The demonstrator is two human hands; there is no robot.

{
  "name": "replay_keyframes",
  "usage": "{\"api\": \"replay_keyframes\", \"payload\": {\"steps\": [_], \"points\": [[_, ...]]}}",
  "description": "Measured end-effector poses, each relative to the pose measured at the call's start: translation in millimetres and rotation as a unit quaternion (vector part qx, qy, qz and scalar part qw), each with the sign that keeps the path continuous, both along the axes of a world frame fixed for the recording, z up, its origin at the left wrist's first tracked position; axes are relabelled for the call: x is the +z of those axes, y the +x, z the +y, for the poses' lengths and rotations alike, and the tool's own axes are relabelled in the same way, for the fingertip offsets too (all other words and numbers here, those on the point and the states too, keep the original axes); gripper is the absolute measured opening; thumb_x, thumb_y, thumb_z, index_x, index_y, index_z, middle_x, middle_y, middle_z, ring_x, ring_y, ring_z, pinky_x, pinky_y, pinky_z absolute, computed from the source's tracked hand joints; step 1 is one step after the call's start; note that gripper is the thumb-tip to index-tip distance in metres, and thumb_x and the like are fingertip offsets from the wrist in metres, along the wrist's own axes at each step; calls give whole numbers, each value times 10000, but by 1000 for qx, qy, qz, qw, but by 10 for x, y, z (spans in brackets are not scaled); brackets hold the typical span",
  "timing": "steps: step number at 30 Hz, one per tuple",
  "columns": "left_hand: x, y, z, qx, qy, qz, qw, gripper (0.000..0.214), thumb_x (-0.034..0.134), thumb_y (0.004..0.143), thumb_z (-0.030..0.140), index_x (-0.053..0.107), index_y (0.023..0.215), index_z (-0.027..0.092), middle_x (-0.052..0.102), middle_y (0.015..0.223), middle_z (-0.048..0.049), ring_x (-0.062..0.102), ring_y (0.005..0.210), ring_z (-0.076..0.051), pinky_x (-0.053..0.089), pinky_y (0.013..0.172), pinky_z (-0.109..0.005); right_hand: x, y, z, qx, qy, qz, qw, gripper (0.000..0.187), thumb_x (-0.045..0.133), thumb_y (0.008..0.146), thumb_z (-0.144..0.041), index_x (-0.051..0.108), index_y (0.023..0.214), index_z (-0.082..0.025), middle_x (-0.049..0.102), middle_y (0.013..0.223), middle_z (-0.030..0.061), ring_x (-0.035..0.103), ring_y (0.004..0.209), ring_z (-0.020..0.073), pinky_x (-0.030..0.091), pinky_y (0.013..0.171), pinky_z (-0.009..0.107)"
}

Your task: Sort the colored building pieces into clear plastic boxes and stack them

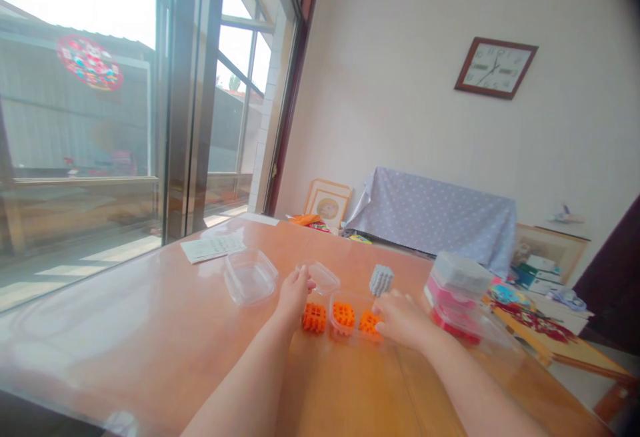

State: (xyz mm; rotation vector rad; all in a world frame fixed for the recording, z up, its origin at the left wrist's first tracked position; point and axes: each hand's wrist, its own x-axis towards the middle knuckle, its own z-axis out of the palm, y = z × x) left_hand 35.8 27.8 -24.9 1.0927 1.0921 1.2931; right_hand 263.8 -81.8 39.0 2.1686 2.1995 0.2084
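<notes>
My left hand (296, 289) is closed, its fingers curled together beside the left edge of a clear plastic lid (325, 278). Whether it grips anything is hidden. Just below it an orange slotted block (314, 318) sits on the table. A clear plastic container (345, 337) stands to the right, with an orange block (343, 315) in its left part and another orange block (369, 323) in its right part. Over that right part reaches my right hand (400, 317), its fingers closed against the right-hand block. A grey ridged block (381, 280) stands behind the right hand.
An open clear container (251, 277) and a printed paper sheet (213, 247) lie to the left on the wooden table (165, 344). Stacked plastic boxes (457, 290) with pink and red contents stand at the right. Behind the table is a cloth-draped object (435, 214).
</notes>
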Motion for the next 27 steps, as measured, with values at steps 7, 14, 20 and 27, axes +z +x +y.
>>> {"api": "replay_keyframes", "payload": {"steps": [7,14,20,27], "points": [[16,1,-18,-4,-2,7,1000,451,461,912,533,643,993,128,739,908,-165,679,841,-234,474,709,-321,-65,-56,-21,9,7,25,1000,283,429,915,-234,710,889,-256,697,889,51,578,845,205,247,685,296],[7,1,-5,-9,-6,2,1000,458,469,902,544,646,982,129,741,896,-169,679,832,-239,480,714,-330,-70,-37,-39,44,-15,19,999,479,332,996,-381,675,709,-211,711,786,46,579,747,173,195,643,295],[9,2,-10,-7,-10,-4,1000,457,478,892,549,651,976,135,741,883,-165,681,822,-240,486,722,-336,-57,24,-35,33,4,69,997,524,324,1001,-480,647,698,-201,682,722,33,564,670,147,214,614,279],[20,2,-31,1,-11,-5,1000,450,480,895,555,649,957,143,738,896,-168,681,823,-241,479,714,-334,-40,-89,76,35,43,177,983,304,477,929,-426,719,950,-243,714,865,39,618,814,185,380,713,264]]}}
